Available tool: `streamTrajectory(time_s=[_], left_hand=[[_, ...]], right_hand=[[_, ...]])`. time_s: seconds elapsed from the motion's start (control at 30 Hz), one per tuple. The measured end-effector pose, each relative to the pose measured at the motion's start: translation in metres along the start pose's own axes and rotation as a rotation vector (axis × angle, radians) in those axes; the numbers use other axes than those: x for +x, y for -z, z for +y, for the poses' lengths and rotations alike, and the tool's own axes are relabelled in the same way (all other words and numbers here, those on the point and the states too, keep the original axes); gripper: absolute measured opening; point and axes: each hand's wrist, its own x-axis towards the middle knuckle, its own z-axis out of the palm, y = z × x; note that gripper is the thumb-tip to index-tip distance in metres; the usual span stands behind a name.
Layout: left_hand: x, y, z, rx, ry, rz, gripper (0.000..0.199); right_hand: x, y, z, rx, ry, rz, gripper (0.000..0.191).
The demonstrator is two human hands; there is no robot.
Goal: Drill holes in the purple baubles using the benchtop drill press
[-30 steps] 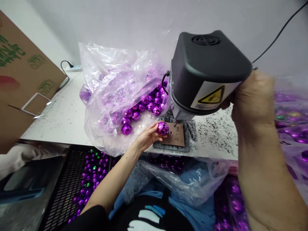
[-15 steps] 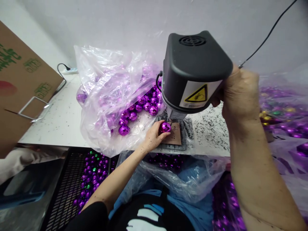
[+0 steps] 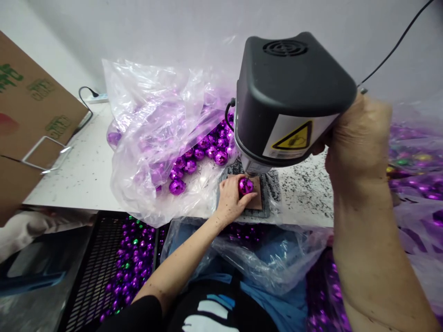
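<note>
A shiny purple faceted bauble [image 3: 246, 186] is pinched between the thumb and fingers of my left hand [image 3: 232, 196]. It sits on a brown board [image 3: 255, 203] on a dark grey base, right beneath the narrow lower end of a black boxy machine [image 3: 294, 87] with a fan grille and a yellow warning label. My right hand [image 3: 360, 131] is closed at the machine's right side; its fingertips are mostly hidden behind the housing, so the part it grips does not show.
Purple baubles [image 3: 220, 156] spill from a clear plastic bag [image 3: 138, 184] at left. Black specks litter the white table [image 3: 304, 196]. A cardboard box [image 3: 34, 124] stands far left, a black crate [image 3: 98, 258] of baubles below. More bagged baubles [image 3: 415, 170] lie at right.
My left hand has moved slightly right with the bauble, now under the machine's tip. In view, the machine and my right hand sit a little further right and higher.
</note>
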Motion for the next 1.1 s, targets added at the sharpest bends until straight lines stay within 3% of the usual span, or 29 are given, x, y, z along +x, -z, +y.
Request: streamTrajectory(time_s=[0.1,0.27,0.33,0.5,0.7,1.1], left_hand=[[0.000,-0.004,0.001,0.060,-0.007,0.033,0.045],[-0.001,-0.007,-0.002,0.106,-0.006,0.038,0.041],[-0.002,-0.007,-0.002,0.103,0.000,0.027,0.041],[-0.002,-0.005,-0.001,0.091,0.008,0.023,0.041],[-0.002,-0.003,0.002,0.078,-0.005,0.017,0.043],[-0.005,-0.004,0.000,0.087,-0.007,0.022,0.044]], right_hand=[[-0.004,-0.002,-0.004,-0.010,-0.108,0.085,0.046],[-0.044,-0.002,-0.016,-0.309,0.101,0.194,0.043],[-0.065,0.000,-0.017,-0.426,0.139,0.195,0.034],[-0.098,0.002,0.000,-0.358,0.225,0.196,0.015],[-0.103,-0.001,0.019,-0.315,0.343,0.226,0.015],[-0.105,-0.006,0.031,-0.303,0.371,0.323,0.016]])
